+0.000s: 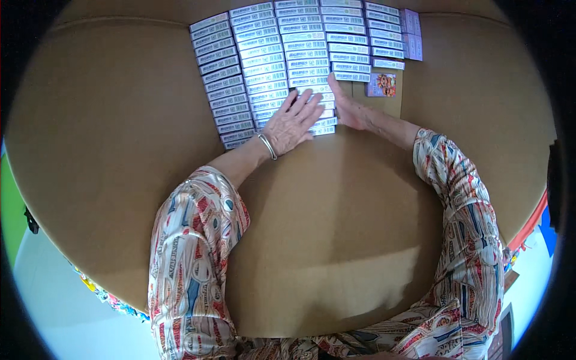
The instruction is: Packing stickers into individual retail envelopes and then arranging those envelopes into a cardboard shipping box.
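Several columns of small white-and-blue boxes (pixel 264 57) lie edge to edge on a brown cardboard surface (pixel 120 132). My left hand (pixel 292 123) rests flat, fingers spread, on the near end of the middle columns; a silver bangle (pixel 267 146) circles its wrist. My right hand (pixel 346 103) stands on edge, fingers straight and together, pressed against the right side of that same column end. Neither hand grips a box. Both arms wear patterned sleeves.
A small purple box with a colourful picture (pixel 381 84) lies just right of my right hand. Two more purple boxes (pixel 411 33) lie at the rows' far right. A seam crosses the cardboard at the far side (pixel 120 23). Pale floor shows beyond the near edge (pixel 54 312).
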`<state>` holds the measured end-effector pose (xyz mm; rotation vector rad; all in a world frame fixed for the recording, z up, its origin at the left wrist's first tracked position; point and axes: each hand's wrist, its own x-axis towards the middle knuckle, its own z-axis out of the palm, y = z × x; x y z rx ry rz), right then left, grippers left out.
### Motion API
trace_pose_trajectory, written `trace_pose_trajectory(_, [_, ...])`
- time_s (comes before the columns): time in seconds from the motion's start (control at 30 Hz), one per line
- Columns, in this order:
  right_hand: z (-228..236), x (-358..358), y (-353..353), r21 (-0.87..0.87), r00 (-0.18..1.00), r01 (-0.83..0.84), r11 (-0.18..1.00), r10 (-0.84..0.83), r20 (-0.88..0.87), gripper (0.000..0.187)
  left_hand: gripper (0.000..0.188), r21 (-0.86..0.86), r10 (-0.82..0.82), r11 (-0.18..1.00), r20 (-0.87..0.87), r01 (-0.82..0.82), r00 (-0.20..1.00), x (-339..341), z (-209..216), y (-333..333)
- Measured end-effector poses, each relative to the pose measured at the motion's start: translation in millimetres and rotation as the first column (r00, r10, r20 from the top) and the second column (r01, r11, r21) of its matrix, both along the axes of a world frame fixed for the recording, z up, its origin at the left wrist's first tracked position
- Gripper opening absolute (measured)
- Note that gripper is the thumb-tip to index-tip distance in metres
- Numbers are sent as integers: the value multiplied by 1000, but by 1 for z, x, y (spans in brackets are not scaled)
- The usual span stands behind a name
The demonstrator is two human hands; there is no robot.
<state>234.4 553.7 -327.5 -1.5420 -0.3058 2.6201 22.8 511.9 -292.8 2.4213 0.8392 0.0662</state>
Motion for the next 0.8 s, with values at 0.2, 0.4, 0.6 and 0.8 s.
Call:
trace_pose_trajectory(0.2, [38,-19,9,-18,965,-191,981,191,181,89,69,119,-119,982,-193,144,974,-14,-12,-4])
trace_pose_trajectory(0.4, [56,-27,15,-22,979,-153,988,154,130,90,67,109,-197,973,-56,202,979,-8,-11,4])
trace_pose_trajectory(0.6, [50,-24,16,-57,998,-56,997,57,9,94,63,227,-285,910,-262,346,922,-10,-9,11])
trace_pose_trajectory(0.8, [40,-27,9,-18,997,37,999,-36,70,94,70,30,-128,990,-231,139,964,1,-5,3])
